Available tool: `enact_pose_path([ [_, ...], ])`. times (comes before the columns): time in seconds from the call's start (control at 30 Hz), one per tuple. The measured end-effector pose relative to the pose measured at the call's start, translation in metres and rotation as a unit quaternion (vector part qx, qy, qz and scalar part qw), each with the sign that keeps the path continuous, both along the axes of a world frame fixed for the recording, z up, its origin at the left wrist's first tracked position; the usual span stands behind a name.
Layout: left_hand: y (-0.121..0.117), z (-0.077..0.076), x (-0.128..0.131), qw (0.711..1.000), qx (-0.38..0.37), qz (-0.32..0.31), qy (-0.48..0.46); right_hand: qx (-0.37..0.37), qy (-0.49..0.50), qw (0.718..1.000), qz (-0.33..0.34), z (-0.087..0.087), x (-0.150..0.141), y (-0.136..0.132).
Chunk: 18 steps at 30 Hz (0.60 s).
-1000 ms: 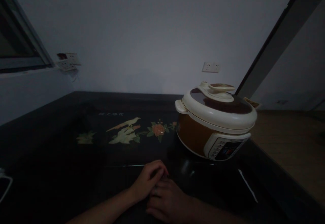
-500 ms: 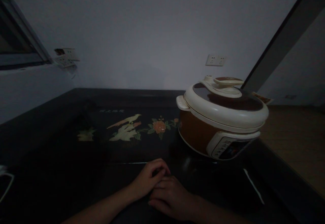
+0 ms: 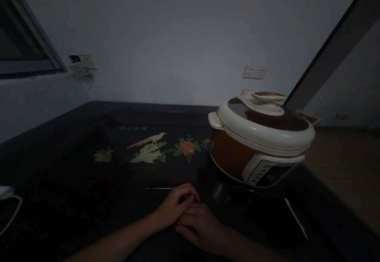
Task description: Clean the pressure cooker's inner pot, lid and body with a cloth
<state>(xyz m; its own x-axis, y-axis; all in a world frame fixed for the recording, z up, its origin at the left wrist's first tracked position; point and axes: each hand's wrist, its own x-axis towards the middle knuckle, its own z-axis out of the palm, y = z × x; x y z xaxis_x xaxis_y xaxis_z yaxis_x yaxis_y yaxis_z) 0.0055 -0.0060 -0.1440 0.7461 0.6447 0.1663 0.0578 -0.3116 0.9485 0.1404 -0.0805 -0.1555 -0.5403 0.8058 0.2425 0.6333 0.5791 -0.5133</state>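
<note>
My left hand (image 3: 178, 202) and my right hand (image 3: 202, 227) rest together on the black tabletop (image 3: 89, 198). The left fingers curl over those of the right hand, and both hands are closed with no object showing in them. A ring shows on a finger of my right hand. Beyond them, to the right, stands a brown and cream electric pressure cooker (image 3: 231, 151) with its lid (image 3: 267, 129) on. Neither hand touches it. A picture of a bird (image 3: 152, 138) and flowers (image 3: 187, 148) decorates the dark surface ahead of my hands.
Wall sockets (image 3: 254, 72) sit behind the cooker, and more sockets (image 3: 83, 66) at the left corner. A white cable (image 3: 16, 210) lies at the left edge. A thin white strip (image 3: 296, 219) lies right of my hands. Wooden floor (image 3: 341, 163) shows beyond the right edge.
The view has shifted slightly, so more of the white item and cable shows at left. My hands keep the same clasped pose, and the cooker has not moved.
</note>
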Motion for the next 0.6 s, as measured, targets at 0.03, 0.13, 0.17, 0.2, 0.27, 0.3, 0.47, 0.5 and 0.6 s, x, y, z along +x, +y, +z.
enact_pose_path([
  [0.03,0.0,0.0004,-0.0001,1.0,-0.001,0.0,0.001,0.001,-0.001,1.0,-0.003,-0.0005,-0.0002,-0.0001],
  [0.13,-0.0001,0.001,-0.0003,1.0,0.001,0.001,0.0,0.003,0.0,1.0,-0.009,-0.0023,-0.0006,-0.0003],
  [0.17,0.0,0.0007,-0.0003,1.0,0.003,0.001,0.0,0.005,0.001,1.0,-0.012,-0.0027,-0.0008,-0.0003],
  [0.2,0.0001,0.0002,-0.0002,1.0,0.006,0.001,0.001,0.006,0.003,1.0,-0.014,-0.0027,-0.0009,-0.0002],
  [0.27,0.0006,-0.0013,0.0,1.0,0.011,-0.001,0.002,0.003,0.004,1.0,-0.011,-0.0019,-0.001,0.0],
  [0.3,0.0009,-0.0022,0.0001,1.0,0.012,-0.001,0.003,0.0,0.004,1.0,-0.008,-0.0012,-0.0009,0.0],
  [0.47,0.0015,-0.0047,0.0001,1.0,0.014,-0.001,0.006,-0.015,0.015,1.0,-0.009,0.001,-0.0006,-0.0003],
  [0.5,0.0014,-0.0048,0.0,1.0,0.015,-0.003,0.006,-0.018,0.018,1.0,-0.011,0.0007,-0.0006,-0.0004],
  [0.6,0.001,-0.0054,-0.0006,1.0,0.005,0.0,0.011,-0.017,0.025,0.999,-0.012,-0.0008,-0.0008,-0.0001],
])
